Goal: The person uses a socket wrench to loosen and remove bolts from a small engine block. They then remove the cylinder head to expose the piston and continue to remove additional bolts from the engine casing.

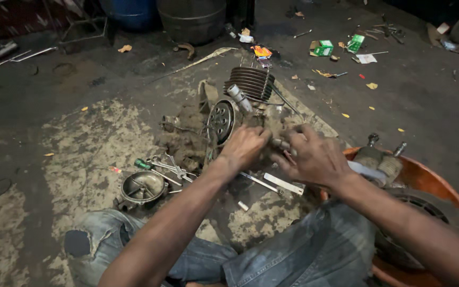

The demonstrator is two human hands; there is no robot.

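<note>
**Both hands on engine, floor**

L hand point(245, 149) curled shut on dirty engine block point(229, 125), just below finned cylinder point(249, 82). R hand point(312, 157) fingers pinched round small metal part point(281, 143) at engine's side. Engine sits on grimy floor point(81, 159). Round cover point(142, 187) + wrenches point(168, 167) lie nr L forearm. Orange basin point(426, 178) by R arm.

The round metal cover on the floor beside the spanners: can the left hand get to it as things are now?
Probably yes. The round metal cover lies open on the floor, just left of the left forearm, with nothing on top of it. But the left hand is now at the engine, so it must let go first.
</note>
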